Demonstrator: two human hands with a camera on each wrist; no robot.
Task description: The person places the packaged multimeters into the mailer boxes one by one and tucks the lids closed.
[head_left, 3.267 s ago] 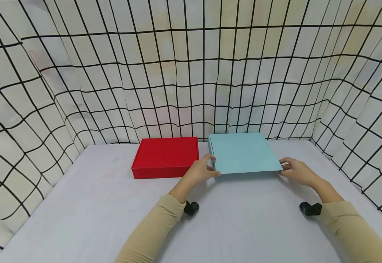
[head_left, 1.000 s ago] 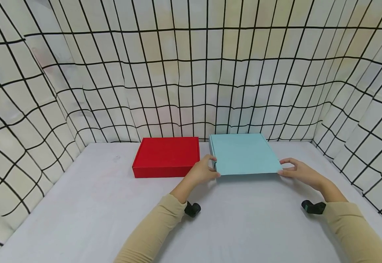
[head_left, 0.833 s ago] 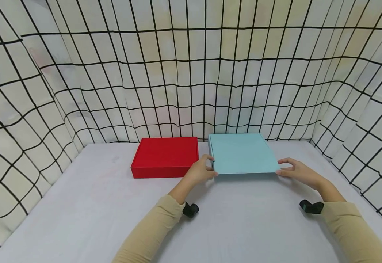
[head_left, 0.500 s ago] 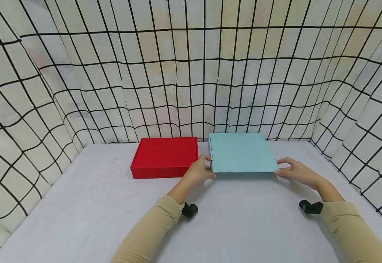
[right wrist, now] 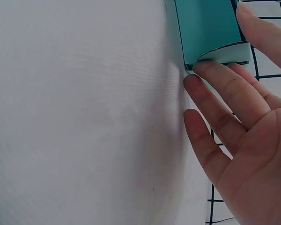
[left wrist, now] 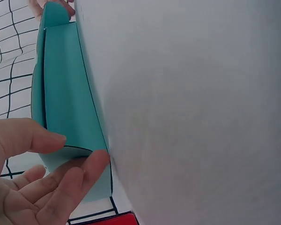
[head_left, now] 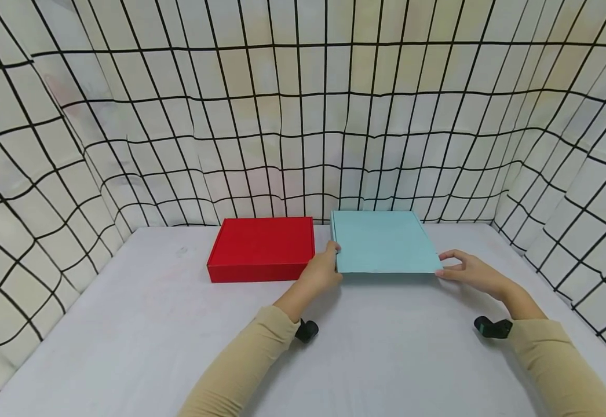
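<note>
A light blue cardboard box (head_left: 386, 240) lies on the table, its lid down over the top and jutting a little forward at the front edge. At its front left corner is my left hand (head_left: 321, 272); in the left wrist view the thumb lies near the lid edge and the fingers (left wrist: 96, 164) touch the outside of a curved side flap (left wrist: 77, 152). Opposite, at the front right corner, my right hand (head_left: 472, 273) has its fingers spread; in the right wrist view a fingertip touches the other side flap (right wrist: 229, 51). The teal front wall (left wrist: 68, 84) shows between the flaps.
Just left of the blue box lies a closed red box (head_left: 263, 249), close to my left hand. A white cloth (head_left: 376, 347) covers the table. White walls with a black grid (head_left: 324, 116) stand at the back and both sides. Each wrist bears a small black camera (head_left: 493, 327).
The lid's front edge has gone from slanted to level, and its front corners have shifted slightly left. My left hand has turned in closer against the left side; the right hand has followed its corner.
</note>
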